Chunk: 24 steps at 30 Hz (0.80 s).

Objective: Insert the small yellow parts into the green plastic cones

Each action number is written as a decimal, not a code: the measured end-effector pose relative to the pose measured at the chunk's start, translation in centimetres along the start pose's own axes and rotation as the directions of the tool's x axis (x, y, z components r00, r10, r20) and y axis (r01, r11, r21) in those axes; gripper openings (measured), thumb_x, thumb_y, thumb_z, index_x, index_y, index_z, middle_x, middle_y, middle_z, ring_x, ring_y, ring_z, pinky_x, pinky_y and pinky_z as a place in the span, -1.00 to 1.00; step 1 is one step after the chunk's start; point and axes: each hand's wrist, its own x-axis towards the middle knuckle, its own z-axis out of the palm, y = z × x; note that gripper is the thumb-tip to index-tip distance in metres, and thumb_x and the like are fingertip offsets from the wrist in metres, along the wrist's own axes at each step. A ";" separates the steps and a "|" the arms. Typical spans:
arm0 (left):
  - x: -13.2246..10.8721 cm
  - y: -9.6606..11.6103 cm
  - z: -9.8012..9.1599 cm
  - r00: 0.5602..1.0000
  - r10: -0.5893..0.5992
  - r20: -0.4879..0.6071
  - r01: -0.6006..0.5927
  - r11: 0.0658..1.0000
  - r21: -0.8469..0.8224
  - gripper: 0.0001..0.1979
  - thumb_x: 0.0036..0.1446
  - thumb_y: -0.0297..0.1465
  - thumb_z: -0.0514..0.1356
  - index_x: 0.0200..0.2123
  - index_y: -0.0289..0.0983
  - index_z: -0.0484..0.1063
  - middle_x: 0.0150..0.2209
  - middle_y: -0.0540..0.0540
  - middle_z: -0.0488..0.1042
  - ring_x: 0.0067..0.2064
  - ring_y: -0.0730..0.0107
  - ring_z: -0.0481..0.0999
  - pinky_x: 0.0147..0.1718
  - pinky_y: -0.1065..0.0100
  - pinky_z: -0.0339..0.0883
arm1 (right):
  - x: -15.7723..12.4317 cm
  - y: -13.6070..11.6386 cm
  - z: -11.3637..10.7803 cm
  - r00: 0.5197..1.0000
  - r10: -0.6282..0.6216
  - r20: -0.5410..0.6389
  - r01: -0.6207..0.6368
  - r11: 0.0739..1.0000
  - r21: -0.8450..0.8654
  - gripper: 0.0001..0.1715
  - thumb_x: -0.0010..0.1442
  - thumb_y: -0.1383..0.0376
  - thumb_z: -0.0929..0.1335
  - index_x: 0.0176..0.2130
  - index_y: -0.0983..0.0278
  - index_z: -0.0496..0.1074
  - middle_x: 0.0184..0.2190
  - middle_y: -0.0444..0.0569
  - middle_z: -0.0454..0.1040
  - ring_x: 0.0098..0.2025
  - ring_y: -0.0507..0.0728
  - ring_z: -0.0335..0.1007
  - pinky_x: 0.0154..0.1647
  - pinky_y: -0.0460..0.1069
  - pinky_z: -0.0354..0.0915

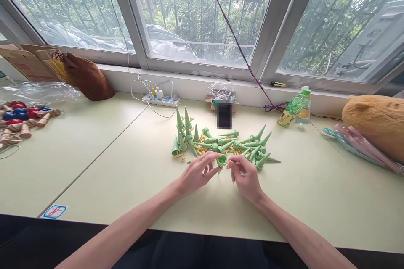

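My left hand (198, 173) pinches a green cone-shaped spike (221, 161) by its round open end, holding it just above the pale table (126, 164). My right hand (244, 174) is right beside it, fingers curled close to the spike's rim; what its fingertips hold is too small to make out. Behind both hands lies a pile of several green spikes (249, 145), some lying flat. A few spikes stand upright (184, 132) at the left of the pile. Small yellow pieces (202, 149) are scattered among them.
A white power strip (160, 100) with cables, a plastic-wrapped box (221, 92) and a green bottle (295, 111) lie along the window sill. Wooden toys with red and blue balls (22, 119) sit far left, a brown pouch (86, 77) behind them, a plush toy (375, 122) far right.
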 end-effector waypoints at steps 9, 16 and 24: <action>0.1 -0.1 0.2 1.000 0.001 -0.010 -0.001 1.000 -0.024 -0.66 0.28 -0.41 0.19 0.10 -0.20 0.26 -0.11 -0.12 0.44 -0.43 0.59 0.46 -0.50 0.54 0.39 | -0.1 0.1 0.2 0.998 -0.054 -0.033 0.054 0.999 -0.005 -0.84 0.37 0.22 0.29 -0.22 0.24 0.41 -0.42 -0.10 0.45 -0.63 -0.04 0.27 -0.65 -0.11 0.24; 0.6 0.1 -0.4 0.960 -0.276 0.047 0.279 0.928 -0.249 -0.59 0.36 -0.17 0.04 -0.41 -0.34 0.39 -0.51 -0.02 0.38 -0.55 0.55 0.42 -0.59 0.55 0.31 | -0.2 0.0 0.0 0.993 -0.060 -0.104 0.061 0.998 -0.001 -0.87 0.37 0.25 0.29 -0.20 0.23 0.41 -0.43 -0.11 0.44 -0.63 -0.03 0.28 -0.64 -0.10 0.27; 0.7 0.3 0.0 0.765 -0.448 0.462 0.641 0.591 -0.489 -0.25 0.30 0.11 -0.12 -0.51 -0.40 0.48 -0.67 -0.07 0.37 -0.69 0.45 0.42 -0.76 0.50 0.24 | 0.0 0.1 0.2 0.988 -0.153 -0.036 0.152 0.988 -0.031 -0.88 0.37 0.30 0.28 -0.22 0.23 0.42 -0.45 -0.14 0.42 -0.63 -0.05 0.26 -0.62 -0.10 0.27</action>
